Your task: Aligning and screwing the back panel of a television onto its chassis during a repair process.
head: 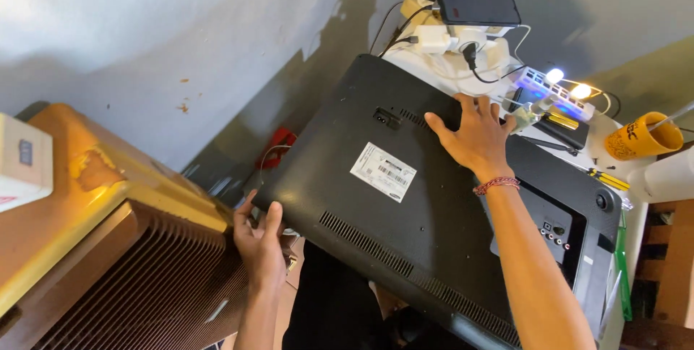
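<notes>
Monitor: a flat black monitor [405, 212] lies face down, back panel up, tilted across the middle of the scene; its far end rests on the white counter [603, 140], its near-left corner overhangs.
Left hand: the left hand [259, 238] clasps the monitor's near-left corner, fingers curled over the edge, grip closed on it.
Right hand: the right hand [473, 133] lies flat on the back panel near the far edge, fingers spread, grip open; a red braided bracelet [496, 185] circles the wrist.
Label: a white sticker [383, 171] sits mid-panel, between the hands.
Far counter: a black phone [479, 8] on white plug adapters [452, 39], a lit USB hub [557, 90], a yellow mug [641, 137] at right.
Left: a yellow cabinet with brown ribbed grille [144, 278], just beside the left hand.
</notes>
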